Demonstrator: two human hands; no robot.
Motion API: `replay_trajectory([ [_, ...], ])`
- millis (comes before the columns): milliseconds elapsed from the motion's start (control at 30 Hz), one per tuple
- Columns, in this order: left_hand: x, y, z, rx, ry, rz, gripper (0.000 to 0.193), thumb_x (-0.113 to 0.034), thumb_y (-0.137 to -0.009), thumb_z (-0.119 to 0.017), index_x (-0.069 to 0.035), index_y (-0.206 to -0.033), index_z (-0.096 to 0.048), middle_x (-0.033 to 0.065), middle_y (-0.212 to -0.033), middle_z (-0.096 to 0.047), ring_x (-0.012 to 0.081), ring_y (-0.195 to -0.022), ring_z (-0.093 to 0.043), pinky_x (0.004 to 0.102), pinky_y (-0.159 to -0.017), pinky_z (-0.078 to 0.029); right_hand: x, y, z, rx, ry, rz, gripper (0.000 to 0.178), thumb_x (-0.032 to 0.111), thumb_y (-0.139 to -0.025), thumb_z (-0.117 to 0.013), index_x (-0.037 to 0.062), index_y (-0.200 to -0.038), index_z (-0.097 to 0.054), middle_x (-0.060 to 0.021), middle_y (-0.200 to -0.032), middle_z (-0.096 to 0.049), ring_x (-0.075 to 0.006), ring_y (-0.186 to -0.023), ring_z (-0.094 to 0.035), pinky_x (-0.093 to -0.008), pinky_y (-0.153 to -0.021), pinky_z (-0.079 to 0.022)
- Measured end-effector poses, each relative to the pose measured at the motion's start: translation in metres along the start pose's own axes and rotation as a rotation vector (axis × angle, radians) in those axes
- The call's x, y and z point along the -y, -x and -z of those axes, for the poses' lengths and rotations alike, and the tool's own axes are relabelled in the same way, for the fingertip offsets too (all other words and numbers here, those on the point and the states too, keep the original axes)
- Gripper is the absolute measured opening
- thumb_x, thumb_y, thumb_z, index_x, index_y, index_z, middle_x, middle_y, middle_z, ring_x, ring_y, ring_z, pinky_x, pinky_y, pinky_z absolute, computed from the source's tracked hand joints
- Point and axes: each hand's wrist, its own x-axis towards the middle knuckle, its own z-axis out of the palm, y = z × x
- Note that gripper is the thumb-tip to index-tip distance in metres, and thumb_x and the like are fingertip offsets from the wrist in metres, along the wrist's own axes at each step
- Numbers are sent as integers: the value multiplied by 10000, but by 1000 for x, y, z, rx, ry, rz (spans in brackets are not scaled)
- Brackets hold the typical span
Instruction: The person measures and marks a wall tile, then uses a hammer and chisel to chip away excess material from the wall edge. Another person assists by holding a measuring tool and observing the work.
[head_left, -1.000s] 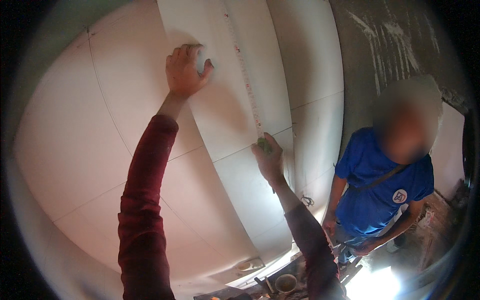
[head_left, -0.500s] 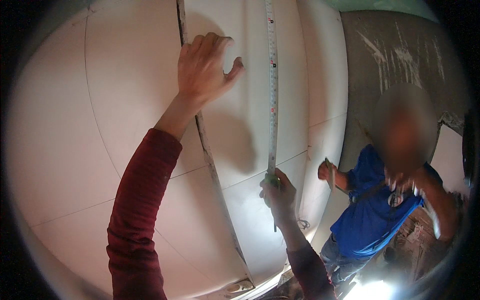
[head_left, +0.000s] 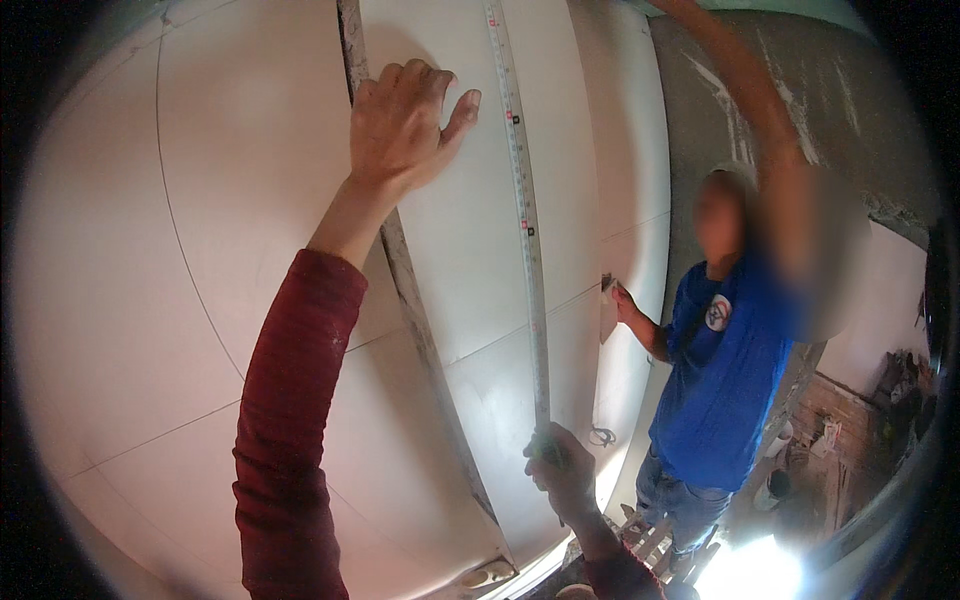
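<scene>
My right hand [head_left: 560, 468] is wrapped round the dark greenish case of a tape measure [head_left: 524, 215]. The long pale blade runs from it up the white tiled wall [head_left: 465, 300], leaning slightly left, past the picture's top edge. My left hand [head_left: 403, 125], in a dark red sleeve, is raised near the wall left of the blade. Its fingers are bent and its thumb stands apart, with nothing visible between them; whether it touches the wall I cannot tell. A dark vertical gap [head_left: 415, 310] in the tiles passes behind this wrist.
To the right stands a co-worker in a blue shirt [head_left: 720, 390], one arm raised, the other hand holding a flat scraper-like tool [head_left: 608, 312] by the wall. A bright lamp [head_left: 750, 572] glares low down. Behind are a bucket [head_left: 772, 490] and a rough grey wall [head_left: 720, 100].
My right hand has moved down with the tape case, and more blade shows, now slanting. My left hand has barely shifted. The co-worker has lifted one arm and brought the tool to the wall.
</scene>
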Motion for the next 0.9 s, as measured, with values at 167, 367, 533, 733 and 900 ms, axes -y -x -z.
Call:
replay_trajectory([
  [167,-33,-17,57,-4,157,149,370,-412,-926,-568,-63,-973,-681,76,-848,-644,243,-765,-599,403,-700,-465,12,69,23,-24,3,-44,477,-36,-764,-653,14,-1225,-541,-52,-891,-621,-86,-668,-577,-192,-518,-448],
  [367,-86,1,90,226,838,715,370,-382,-972,-529,-48,-1066,-655,64,-894,-665,133,-707,-586,281,-660,-473,6,148,52,-27,158,-46,504,86,-769,-746,3,-1224,-546,-56,-946,-621,-89,-849,-566,-238,-743,-489],
  [533,-117,38,139,231,1361,1099,345,-342,-991,-497,-39,-968,-661,8,-808,-614,54,-672,-527,231,-543,-379,-18,215,68,55,254,-176,507,133,-787,-758,-10,-1225,-549,-28,-942,-610,-71,-848,-549,-260,-750,-488],
  [733,-173,119,184,589,1494,1120,262,-258,-984,-537,-16,-920,-613,57,-800,-613,125,-697,-586,250,-550,-433,-60,304,92,1,156,-333,493,107,-790,-756,5,-1228,-554,-56,-1015,-639,-111,-924,-598,-300,-830,-495],
  [900,-225,206,237,979,1709,889,211,-205,-966,-579,-37,-858,-646,95,-883,-693,195,-839,-672,342,-737,-515,-92,360,99,-7,71,-296,600,121,-822,-742,52,-1344,-456,-72,-961,-562,-201,-857,-585,-485,-802,-563],
])
